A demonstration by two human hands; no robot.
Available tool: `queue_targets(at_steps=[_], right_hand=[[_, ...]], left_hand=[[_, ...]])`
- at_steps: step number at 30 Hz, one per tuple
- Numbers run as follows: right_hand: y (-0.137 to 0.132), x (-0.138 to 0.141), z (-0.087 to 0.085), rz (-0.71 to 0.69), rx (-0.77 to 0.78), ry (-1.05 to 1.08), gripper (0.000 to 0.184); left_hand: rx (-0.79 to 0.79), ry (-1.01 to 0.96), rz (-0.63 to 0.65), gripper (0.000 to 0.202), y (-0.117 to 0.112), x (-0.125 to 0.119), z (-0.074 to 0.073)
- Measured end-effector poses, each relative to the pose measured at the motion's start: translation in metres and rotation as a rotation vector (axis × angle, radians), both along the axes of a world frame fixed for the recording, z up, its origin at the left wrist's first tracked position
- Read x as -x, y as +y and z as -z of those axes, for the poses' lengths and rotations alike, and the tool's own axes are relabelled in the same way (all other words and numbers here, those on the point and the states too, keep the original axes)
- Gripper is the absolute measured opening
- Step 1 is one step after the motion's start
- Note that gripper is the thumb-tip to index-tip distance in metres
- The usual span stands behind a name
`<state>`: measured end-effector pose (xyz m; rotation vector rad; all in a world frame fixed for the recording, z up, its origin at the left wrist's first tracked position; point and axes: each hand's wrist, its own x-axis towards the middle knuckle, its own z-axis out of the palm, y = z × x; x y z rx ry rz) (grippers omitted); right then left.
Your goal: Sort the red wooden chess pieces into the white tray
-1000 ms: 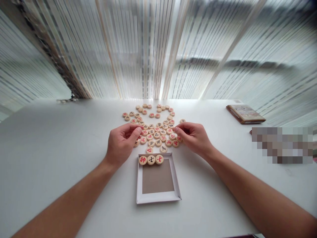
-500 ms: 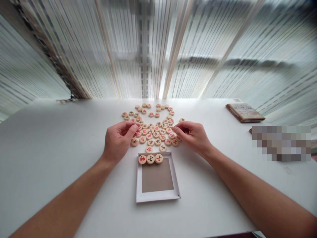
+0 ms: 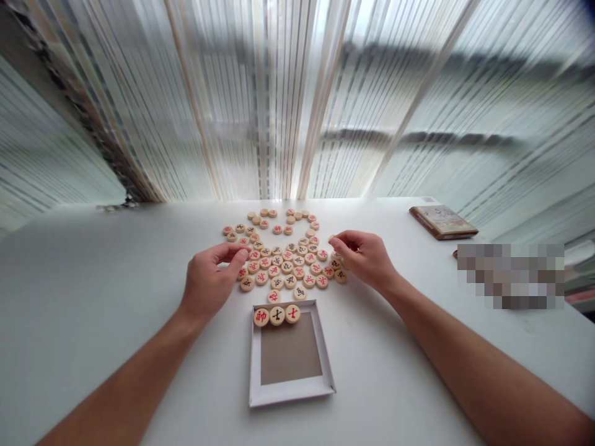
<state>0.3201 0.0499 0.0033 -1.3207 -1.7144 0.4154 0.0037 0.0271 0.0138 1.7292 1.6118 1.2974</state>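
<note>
Wooden discs [image 3: 283, 265] mostly lie spread on the white bench [image 3: 93, 279], with only three lined up in the tray [image 3: 290, 391], while the left hand [image 3: 209, 280] and right hand [image 3: 365, 257] curl at the pile's edges; whether either grips a disc is unclear.

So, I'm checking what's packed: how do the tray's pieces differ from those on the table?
The tray pieces number three, in a touching row along the far edge of the white tray; the table pieces are many, loosely spread. Neither hand touches the tray pieces; the left hand and right hand flank the table pieces. Both: round wooden discs.
</note>
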Motion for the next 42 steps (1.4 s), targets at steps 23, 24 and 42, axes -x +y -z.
queue_targets(at_steps=[23,24,42], right_hand=[[-0.006,0.004,0.007,-0.211,-0.101,-0.538,0.030],[-0.006,0.003,0.008,-0.223,-0.108,-0.515,0.028],[-0.005,0.003,0.010,-0.283,-0.009,-0.472,0.018]], left_hand=[[0.015,0.086,0.080,0.024,-0.009,-0.013,0.007],[0.012,0.089,0.082,0.024,-0.009,-0.013,0.007],[0.007,0.091,0.074,0.021,-0.016,-0.021,-0.001]])
